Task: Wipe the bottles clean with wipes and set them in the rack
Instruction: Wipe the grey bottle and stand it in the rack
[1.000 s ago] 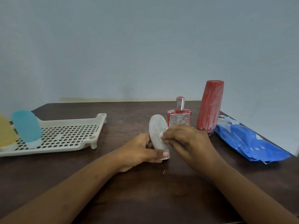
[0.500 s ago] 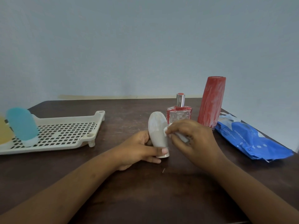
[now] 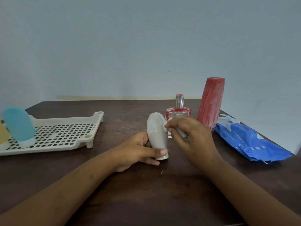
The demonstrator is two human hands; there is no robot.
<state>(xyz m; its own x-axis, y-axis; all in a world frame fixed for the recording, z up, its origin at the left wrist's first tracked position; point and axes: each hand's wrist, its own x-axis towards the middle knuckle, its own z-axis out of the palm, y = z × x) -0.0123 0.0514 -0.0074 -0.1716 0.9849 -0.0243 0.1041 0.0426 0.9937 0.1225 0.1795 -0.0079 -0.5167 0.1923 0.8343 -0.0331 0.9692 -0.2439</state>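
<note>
A blue bottle (image 3: 18, 126) stands cap-down in the cream rack (image 3: 65, 132) at left, beside what may be a yellow one cut off by the frame edge. At centre, the left hand (image 3: 138, 150) grips a tilted white bottle (image 3: 157, 136) near its cap, while the right hand (image 3: 192, 136) pinches a wipe (image 3: 166, 128) against its side. Behind stand a perfume bottle (image 3: 178, 110) and a red bottle (image 3: 211, 101); a blue wipes pack (image 3: 249, 141) lies at right.

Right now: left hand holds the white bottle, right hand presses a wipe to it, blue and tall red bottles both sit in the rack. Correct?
No. Head view: the blue bottle is in the rack, but the tall red bottle stands on the table beside the wipes pack. Rest holds: left hand grips the white bottle, right hand presses a wipe to it.
</note>
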